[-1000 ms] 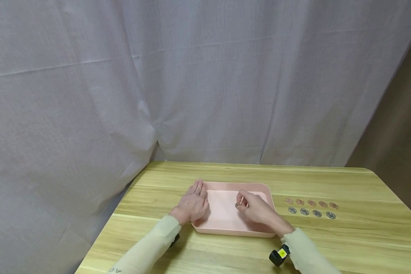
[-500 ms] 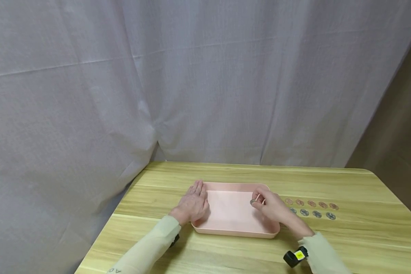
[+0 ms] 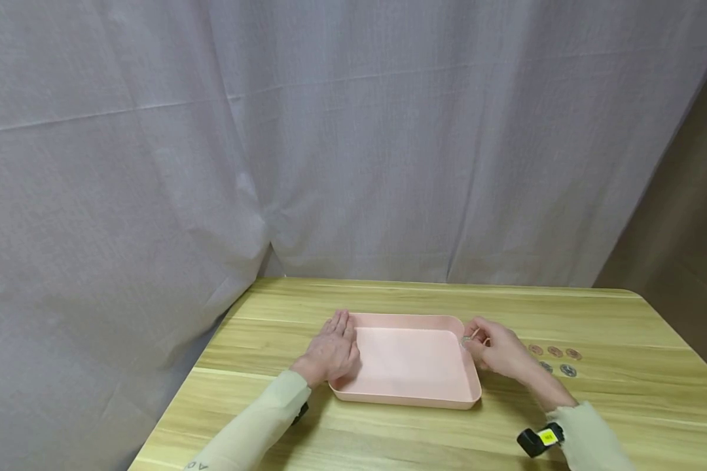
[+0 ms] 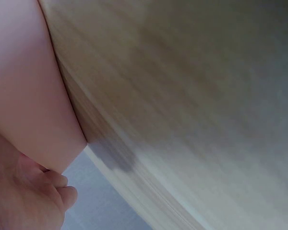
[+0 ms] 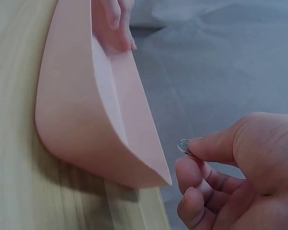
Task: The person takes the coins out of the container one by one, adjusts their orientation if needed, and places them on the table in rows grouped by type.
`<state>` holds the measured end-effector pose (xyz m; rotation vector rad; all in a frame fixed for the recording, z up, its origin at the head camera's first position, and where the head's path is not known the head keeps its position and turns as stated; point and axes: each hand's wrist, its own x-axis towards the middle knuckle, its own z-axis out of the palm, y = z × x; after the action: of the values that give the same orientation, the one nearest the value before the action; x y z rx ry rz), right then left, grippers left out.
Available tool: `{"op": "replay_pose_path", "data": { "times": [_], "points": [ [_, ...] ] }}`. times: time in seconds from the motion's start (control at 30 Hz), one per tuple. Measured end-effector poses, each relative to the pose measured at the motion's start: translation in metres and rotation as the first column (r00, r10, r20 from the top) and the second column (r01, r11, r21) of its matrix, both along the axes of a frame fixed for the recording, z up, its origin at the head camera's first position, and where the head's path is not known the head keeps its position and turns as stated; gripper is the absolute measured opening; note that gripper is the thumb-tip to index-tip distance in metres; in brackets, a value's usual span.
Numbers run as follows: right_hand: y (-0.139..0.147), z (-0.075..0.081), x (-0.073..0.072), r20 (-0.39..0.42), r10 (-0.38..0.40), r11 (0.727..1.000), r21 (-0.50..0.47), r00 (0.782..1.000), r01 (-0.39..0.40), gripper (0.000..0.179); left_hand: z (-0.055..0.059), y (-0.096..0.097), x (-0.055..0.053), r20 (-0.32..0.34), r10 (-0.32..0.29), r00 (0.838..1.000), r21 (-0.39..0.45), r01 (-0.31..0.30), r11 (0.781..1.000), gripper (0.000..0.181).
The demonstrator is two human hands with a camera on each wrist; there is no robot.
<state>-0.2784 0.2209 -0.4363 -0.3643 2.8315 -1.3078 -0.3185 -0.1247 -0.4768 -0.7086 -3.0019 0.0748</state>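
Observation:
A shallow pink tray (image 3: 409, 363) lies on the wooden table. My left hand (image 3: 332, 350) rests on its left side, fingers extended along the rim. In the left wrist view part of that hand (image 4: 26, 196) shows against the tray's outer wall (image 4: 29, 86). Between thumb and forefinger my right hand (image 3: 501, 350) pinches a silver coin (image 5: 184, 146), just above and beside the tray's right rim. Right of this hand lie copper-coloured coins (image 3: 555, 352) in a row, with silver coins (image 3: 568, 370) nearer to me. The hand and forearm may hide more of them.
The wooden table (image 3: 389, 435) extends around the tray on all sides. A grey curtain (image 3: 359, 163) hangs behind its far edge and down the left side. A black wrist camera (image 3: 539, 439) is strapped below the right hand.
My right hand has moved right, from over the tray's inside to its right rim, still pinching the coin. It now covers part of the coin rows. My left hand stays put.

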Motion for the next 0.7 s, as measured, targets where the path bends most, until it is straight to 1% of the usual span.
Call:
{"op": "replay_pose_path", "data": {
  "times": [0.3, 0.47, 0.7],
  "points": [
    [0.031, -0.005, -0.001, 0.005, -0.037, 0.999, 0.016, 0.999, 0.037, 0.010, 0.000, 0.002, 0.000, -0.001, -0.004, 1.000, 0.001, 0.004, 1.000, 0.062],
    [0.054, -0.006, 0.004, 0.016, -0.050, 0.998, 0.036, 0.999, 0.050, 0.015, 0.001, 0.008, -0.002, 0.001, -0.013, 1.000, -0.002, 0.013, 1.000, 0.062],
    [0.083, -0.008, 0.011, 0.016, -0.084, 0.993, 0.087, 0.996, 0.083, 0.014, -0.001, 0.012, -0.002, -0.001, -0.019, 1.000, -0.001, 0.019, 1.000, 0.062]
  ]
}}
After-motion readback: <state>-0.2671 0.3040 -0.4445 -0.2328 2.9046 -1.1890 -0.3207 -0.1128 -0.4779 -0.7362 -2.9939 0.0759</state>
